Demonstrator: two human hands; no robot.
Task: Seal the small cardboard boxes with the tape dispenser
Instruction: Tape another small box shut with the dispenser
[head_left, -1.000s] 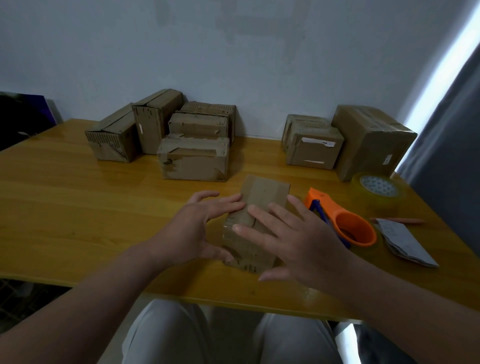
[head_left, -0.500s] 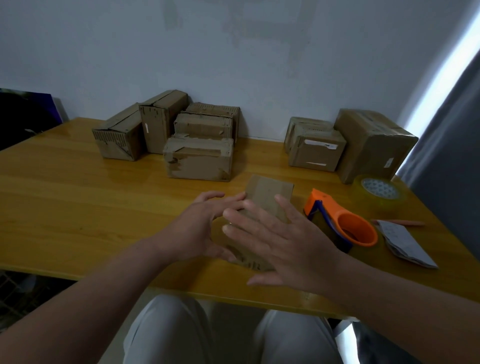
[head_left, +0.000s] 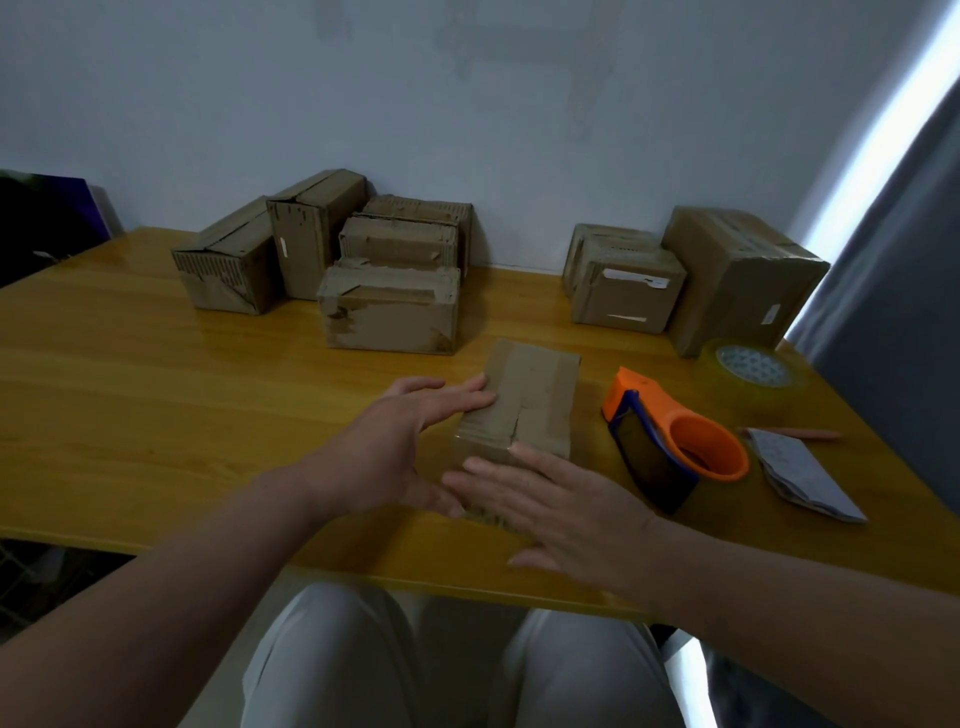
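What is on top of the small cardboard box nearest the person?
A strip that looks like tape runs along the top of the small brown cardboard box. The left hand rests on its left edge; the right hand covers its near end, hiding that face.

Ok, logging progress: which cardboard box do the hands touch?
The lone box beside the orange tape dispenser: left hand and right hand touch it; the other boxes stand near the wall.

The worktop (head_left: 130, 389) is glossy varnished wood. The small box (head_left: 488, 452) is matt brown cardboard, a smooth tape strip (head_left: 537, 379) shining faintly along its top. At its 3 o'clock the tape dispenser (head_left: 675, 441) is smooth orange and blue plastic; at 2 o'clock, a clear glossy tape roll (head_left: 750, 369).
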